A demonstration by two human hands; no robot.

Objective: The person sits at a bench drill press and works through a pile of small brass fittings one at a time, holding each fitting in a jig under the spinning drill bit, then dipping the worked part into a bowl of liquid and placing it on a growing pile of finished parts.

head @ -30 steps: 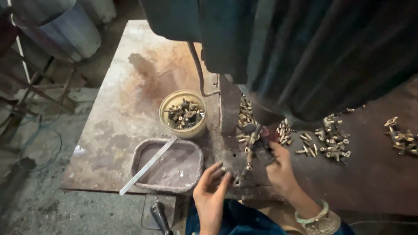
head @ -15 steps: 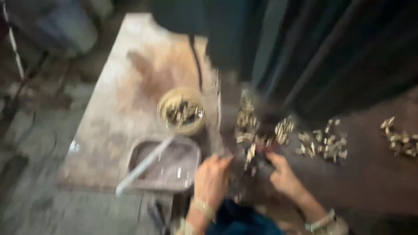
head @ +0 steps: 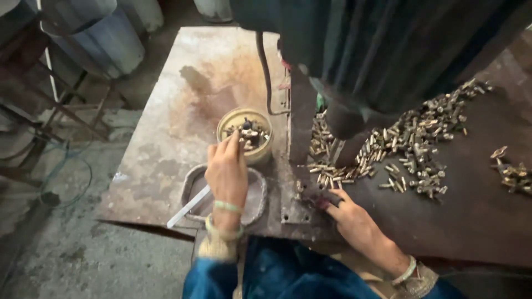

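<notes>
My left hand point(head: 227, 174) reaches over a yellow bowl point(head: 228, 124) that holds several small brass parts. Its fingertips are bunched together at the bowl's near rim, and what they hold is hidden. My right hand point(head: 349, 216) rests on the dark machine base point(head: 293, 213), fingertips pinched on a small brass part from the scatter of brass parts point(head: 413, 147) spread across the dark table. A large dark machine body point(head: 377, 50) hangs over the parts and hides some of them. Both wrists wear bands.
A shallow grey tray point(head: 257, 191) with a pale flat stick point(head: 188, 206) lies under my left wrist on the rusty metal plate point(head: 183, 111). A smaller heap of brass parts point(head: 512, 174) sits far right. Grey barrels point(head: 105, 39) and a metal frame stand on the left.
My left hand has left the machine base and moved up and left to the yellow bowl. The right hand stays at the base. The camera has come closer.
</notes>
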